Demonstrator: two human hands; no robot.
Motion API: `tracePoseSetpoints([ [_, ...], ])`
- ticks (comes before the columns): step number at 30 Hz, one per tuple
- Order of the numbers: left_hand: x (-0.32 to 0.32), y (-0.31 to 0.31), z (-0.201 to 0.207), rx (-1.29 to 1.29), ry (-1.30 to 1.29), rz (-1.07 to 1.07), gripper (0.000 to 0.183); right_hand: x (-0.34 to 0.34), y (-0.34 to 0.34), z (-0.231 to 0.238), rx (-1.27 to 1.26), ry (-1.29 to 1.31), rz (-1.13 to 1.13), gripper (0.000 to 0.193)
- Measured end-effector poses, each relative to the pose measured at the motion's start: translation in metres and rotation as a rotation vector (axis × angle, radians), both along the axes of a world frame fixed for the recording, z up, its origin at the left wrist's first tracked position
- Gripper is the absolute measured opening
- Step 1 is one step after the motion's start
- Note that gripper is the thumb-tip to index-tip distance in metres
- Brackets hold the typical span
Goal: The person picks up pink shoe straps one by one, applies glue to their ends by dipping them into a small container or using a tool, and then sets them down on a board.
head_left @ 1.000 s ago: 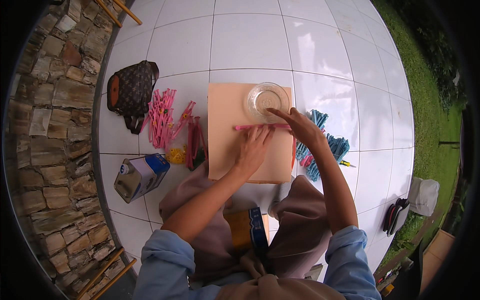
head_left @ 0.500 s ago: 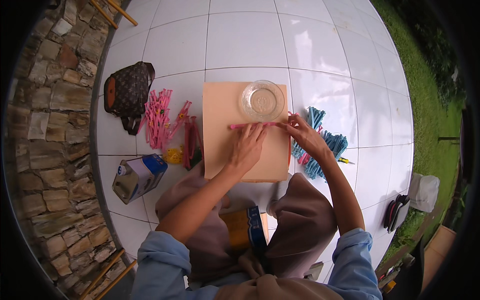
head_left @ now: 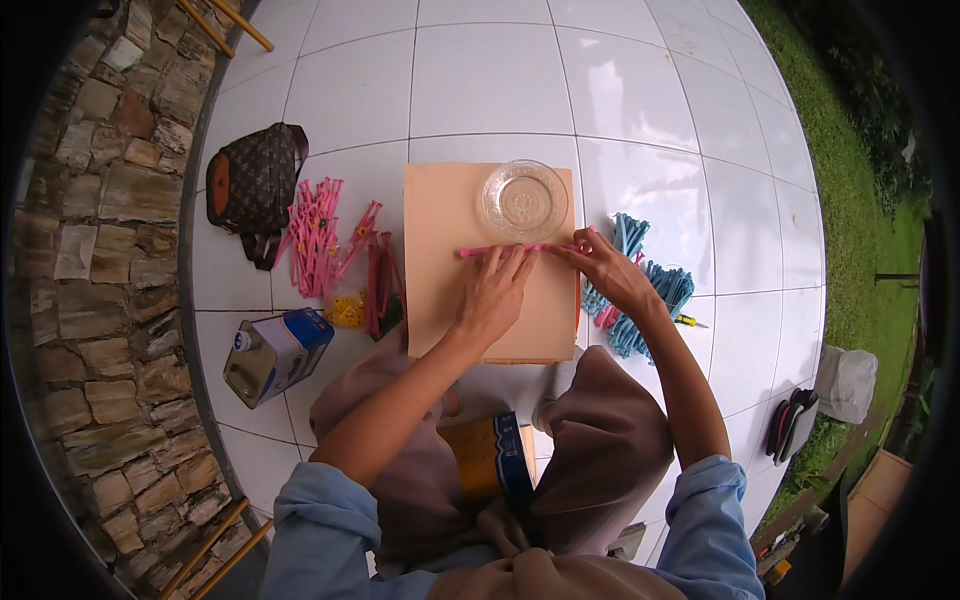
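Observation:
A slim pink stick (head_left: 470, 253) lies crosswise on a tan board (head_left: 435, 210) in front of me. My left hand (head_left: 495, 295) is closed over its middle, fingertips pressing it to the board. At the board's right edge, my right hand (head_left: 608, 272) pinches the stick's right part between thumb and fingers. A pink end shows past those fingertips. Just beyond the stick stands a clear glass dish (head_left: 489, 205); its contents, if any, are too small to tell.
Pink sticks (head_left: 315, 240) lie left, near a yellow-filled bag (head_left: 346, 311), a brown handbag (head_left: 252, 180) and a metal can (head_left: 278, 358). Blue stick bundles (head_left: 668, 290) and a yellow screwdriver (head_left: 690, 321) lie right. A yellow-and-blue can (head_left: 480, 455) sits between my legs.
My right hand's fingertips have shifted slightly left along the pink stick, and more of its right end shows beyond them. The left hand stays in place.

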State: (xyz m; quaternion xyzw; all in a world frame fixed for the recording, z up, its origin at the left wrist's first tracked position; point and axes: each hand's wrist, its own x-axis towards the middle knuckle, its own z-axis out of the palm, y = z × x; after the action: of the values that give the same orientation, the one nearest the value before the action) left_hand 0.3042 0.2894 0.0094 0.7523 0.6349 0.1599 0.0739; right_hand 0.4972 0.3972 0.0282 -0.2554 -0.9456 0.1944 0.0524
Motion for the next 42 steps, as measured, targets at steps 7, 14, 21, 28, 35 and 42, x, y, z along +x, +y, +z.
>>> tracePoseSetpoints([
  [7,-0.001,0.000,-0.001,0.034,0.043,-0.008,0.047,-0.002,-0.001,0.004,-0.074,0.071,-0.034,0.066],
  [14,-0.002,0.001,-0.001,0.043,0.034,-0.011,0.045,-0.001,-0.001,0.005,-0.028,0.019,-0.018,0.068],
  [21,-0.003,0.002,0.005,0.066,-0.004,-0.015,0.046,0.000,-0.004,0.000,-0.214,0.147,-0.173,0.049],
  [28,0.002,-0.004,-0.004,0.099,0.022,-0.013,0.046,-0.001,-0.006,-0.012,-0.528,0.421,-0.425,0.041],
  [35,0.000,-0.011,-0.004,0.170,0.005,-0.050,0.035,0.003,-0.019,-0.018,-0.508,0.503,-0.447,0.038],
  [42,-0.013,-0.040,0.093,0.372,-0.349,0.153,0.015,0.038,-0.047,0.087,-0.226,0.498,-0.515,0.036],
])
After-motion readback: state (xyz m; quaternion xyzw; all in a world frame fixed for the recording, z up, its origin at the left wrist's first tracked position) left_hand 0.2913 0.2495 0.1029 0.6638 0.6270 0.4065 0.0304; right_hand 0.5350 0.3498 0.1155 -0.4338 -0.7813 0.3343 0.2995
